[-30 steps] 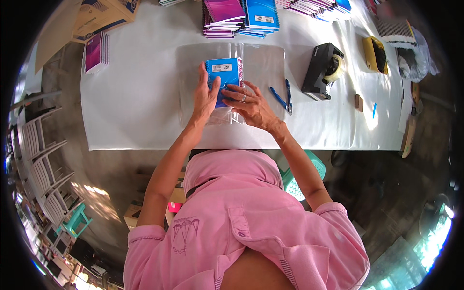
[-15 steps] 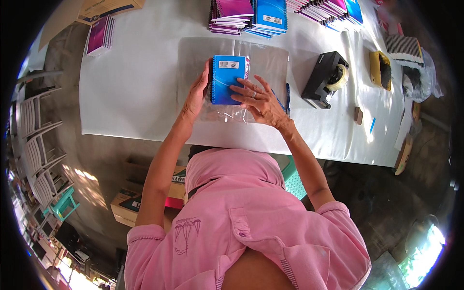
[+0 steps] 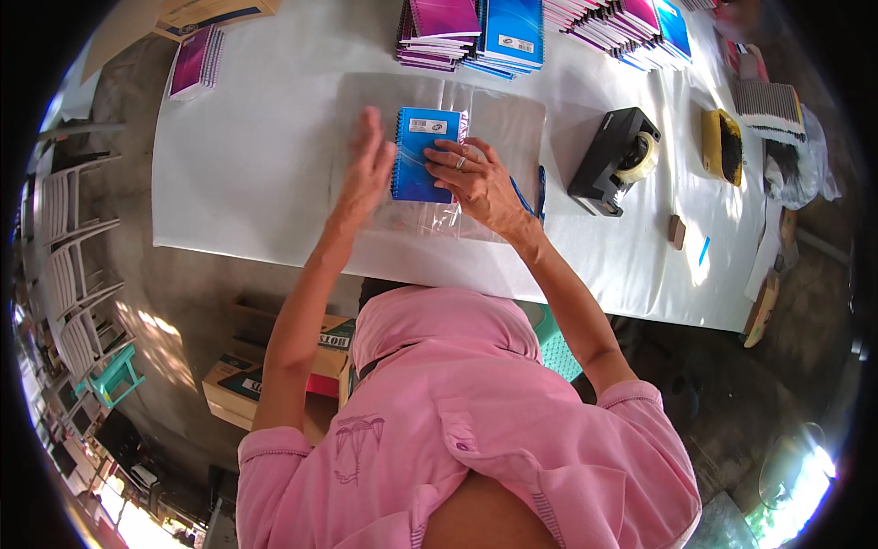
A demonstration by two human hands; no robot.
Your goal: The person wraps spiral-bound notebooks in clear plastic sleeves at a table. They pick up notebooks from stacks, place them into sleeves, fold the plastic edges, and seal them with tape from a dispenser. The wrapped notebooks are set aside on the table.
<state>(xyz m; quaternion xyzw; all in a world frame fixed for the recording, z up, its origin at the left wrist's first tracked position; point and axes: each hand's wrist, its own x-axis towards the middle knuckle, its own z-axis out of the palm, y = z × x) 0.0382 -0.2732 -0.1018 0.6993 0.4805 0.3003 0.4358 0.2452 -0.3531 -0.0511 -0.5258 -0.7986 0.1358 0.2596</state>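
A blue spiral notebook [image 3: 416, 183] with a white label lies on clear plastic sheeting [image 3: 512, 114] in front of me, its coil on the left. My right hand [image 3: 477, 181] is closed over its right edge, with bent fingers on the cover; the thumb is hard to make out. Just left of the coil, my left hand [image 3: 364, 165] is raised with fingers stretched out, slightly blurred and apart from the notebook. A strip of pink-and-white pattern shows past the notebook's upper right edge.
Stacks of purple notebooks [image 3: 444, 20] and blue notebooks [image 3: 512, 32] stand at the far side of the white table [image 3: 238, 183]. To the right are a black tape dispenser [image 3: 599, 169], a yellow container [image 3: 712, 137] and a small brown block [image 3: 676, 232]. A cardboard box [image 3: 215, 11] sits far left.
My left hand has come away from the notebook's coil side and moved slightly left. The right hand's fingers have drawn together and reach farther over the cover; the notebook has shifted slightly left.
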